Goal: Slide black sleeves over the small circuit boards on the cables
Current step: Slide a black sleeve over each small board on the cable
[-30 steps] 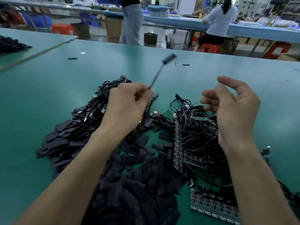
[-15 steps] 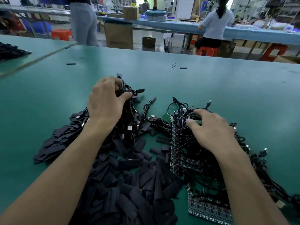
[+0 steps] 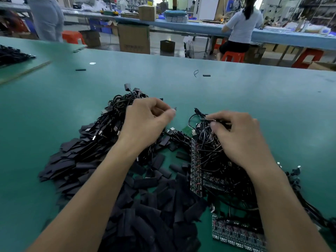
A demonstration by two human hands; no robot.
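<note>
My right hand [image 3: 241, 140] rests on a tangle of black cables with small circuit boards [image 3: 216, 157], and its thumb and forefinger pinch one cable [image 3: 205, 120] at the top of that heap. My left hand [image 3: 145, 124] hovers over the pile of sleeved cables [image 3: 107, 128], fingers loosely curled, and I see nothing in it. Loose black sleeves [image 3: 149, 211] lie heaped between my forearms. A small green board [image 3: 188, 129] shows between the two hands. Panels of joined boards [image 3: 196, 171] lie under the tangle.
The green table [image 3: 254, 99] stretches ahead with two stray sleeves [image 3: 80, 69] [image 3: 206, 75] and a wire loop [image 3: 195, 73]. Another cable heap [image 3: 12, 55] sits on the left table. Behind stand a cardboard box [image 3: 134, 38], red stools and two people.
My left hand laid the sleeved cable on the left pile and then drew right, empty. My right hand dropped onto the tangle and pinched a cable.
</note>
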